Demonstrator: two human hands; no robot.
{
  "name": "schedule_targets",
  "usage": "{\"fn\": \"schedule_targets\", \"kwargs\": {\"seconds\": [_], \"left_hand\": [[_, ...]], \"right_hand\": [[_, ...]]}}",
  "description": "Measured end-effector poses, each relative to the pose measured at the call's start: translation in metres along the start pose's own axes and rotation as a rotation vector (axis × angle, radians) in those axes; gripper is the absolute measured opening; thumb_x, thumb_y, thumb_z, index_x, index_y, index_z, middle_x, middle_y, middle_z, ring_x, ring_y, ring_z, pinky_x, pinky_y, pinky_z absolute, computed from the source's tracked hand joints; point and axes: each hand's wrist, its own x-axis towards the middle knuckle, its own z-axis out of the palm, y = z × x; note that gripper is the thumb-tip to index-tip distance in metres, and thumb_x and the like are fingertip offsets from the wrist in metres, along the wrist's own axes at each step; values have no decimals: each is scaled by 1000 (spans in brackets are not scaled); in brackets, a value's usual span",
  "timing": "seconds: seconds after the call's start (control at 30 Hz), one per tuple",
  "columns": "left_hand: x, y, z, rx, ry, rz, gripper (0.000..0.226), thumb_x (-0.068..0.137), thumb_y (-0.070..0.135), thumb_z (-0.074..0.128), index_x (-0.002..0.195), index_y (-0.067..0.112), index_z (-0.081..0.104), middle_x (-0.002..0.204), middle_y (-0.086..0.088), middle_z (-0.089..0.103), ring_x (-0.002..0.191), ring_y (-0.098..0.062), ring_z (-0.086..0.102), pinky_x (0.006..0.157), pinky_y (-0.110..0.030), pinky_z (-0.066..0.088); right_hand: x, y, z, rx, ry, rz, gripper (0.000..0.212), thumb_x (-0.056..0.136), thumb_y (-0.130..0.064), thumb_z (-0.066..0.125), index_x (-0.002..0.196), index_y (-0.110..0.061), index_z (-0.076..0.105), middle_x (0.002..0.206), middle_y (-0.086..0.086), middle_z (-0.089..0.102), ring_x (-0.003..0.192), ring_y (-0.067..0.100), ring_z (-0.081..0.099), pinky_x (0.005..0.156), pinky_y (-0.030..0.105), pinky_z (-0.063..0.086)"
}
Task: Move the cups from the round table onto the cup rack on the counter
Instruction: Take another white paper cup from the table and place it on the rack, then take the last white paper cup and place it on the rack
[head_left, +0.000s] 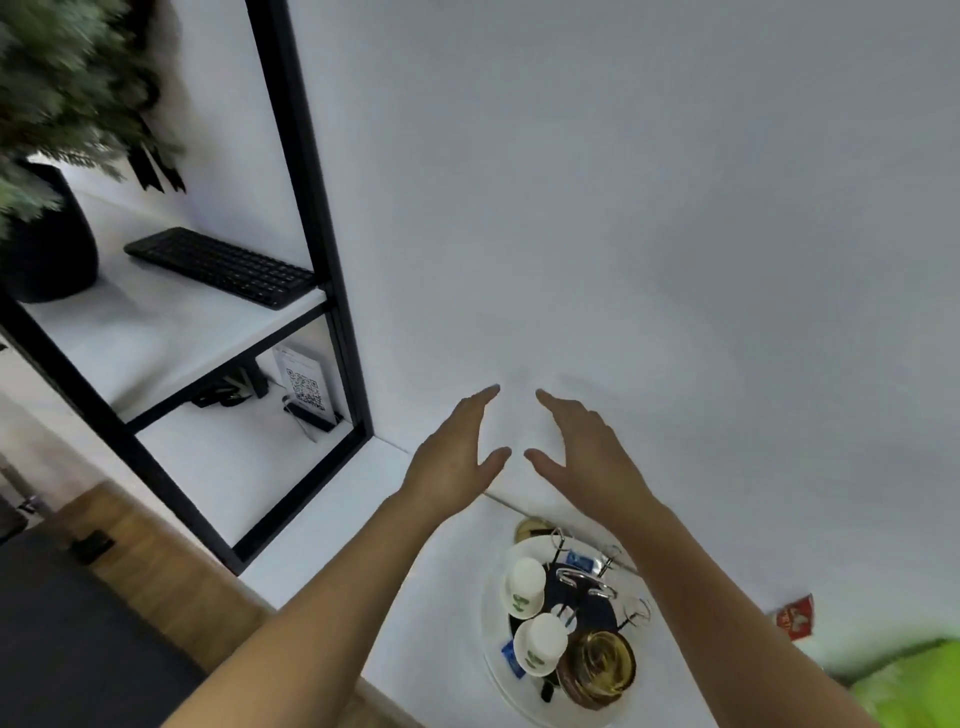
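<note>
The cup rack (587, 582) stands on a round white tray (493, 649) on the white counter (332, 519). Two white paper cups sit upside down on its pegs, one at the back (524, 587) and one nearer me (540, 644). An amber glass cup (600, 667) hangs on the rack beside the nearer paper cup. My left hand (457, 452) and my right hand (582, 447) are stretched out above the rack in front of the white wall, fingers apart and holding nothing. The round table is out of view.
A black-framed shelf (311, 218) stands at the left with a black keyboard (223, 265), a potted plant (47, 135) and a QR-code sign (304, 384). A red packet (795, 618) and something bright green (914, 686) lie at the lower right. Wooden flooring (156, 551) lies below the counter.
</note>
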Motion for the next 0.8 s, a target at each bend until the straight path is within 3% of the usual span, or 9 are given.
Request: {"fn": "schedule_targets", "kwargs": {"seconds": [0.13, 0.27, 0.4, 0.57, 0.8], "left_hand": [[2, 51, -56, 300, 180, 136, 111, 82, 55, 77, 155, 50, -6, 171, 11, 6, 149, -20, 33, 109, -49, 43], [-29, 86, -84, 460, 367, 126, 119, 76, 64, 78, 157, 45, -6, 172, 3, -6, 150, -25, 31, 109, -49, 44], [-84, 111, -84, 529, 493, 54, 114, 77, 67, 73, 157, 43, -5, 172, 0, -1, 146, -25, 36, 109, -47, 43], [-176, 140, -70, 590, 618, -93, 98, 83, 67, 64, 158, 39, 9, 171, -2, 3, 148, -25, 35, 109, -49, 43], [-328, 173, -70, 667, 713, -441, 87, 90, 68, 56, 158, 42, 9, 171, 4, -1, 147, -22, 36, 110, -46, 44]], "right_hand": [[7, -28, -46, 195, 195, -107, 86, 92, -45, 63, 153, -51, 2, 148, -12, 40, 124, 14, 49, 96, 37, 49], [-3, -48, -74, 330, 260, -261, 85, 92, -49, 62, 147, -64, -2, 147, -25, 33, 128, 7, 45, 92, 32, 50], [-24, -60, -80, 414, 205, -411, 72, 93, -52, 58, 148, -60, 14, 138, -41, 28, 127, 1, 44, 96, 24, 44], [-67, -78, -67, 568, 103, -530, 62, 91, -54, 59, 145, -54, 29, 137, -36, 35, 119, -5, 48, 86, 15, 41], [-158, -158, -46, 744, -155, -743, 61, 87, -58, 58, 144, -46, 38, 136, -30, 41, 118, -3, 51, 85, 8, 43]]}}
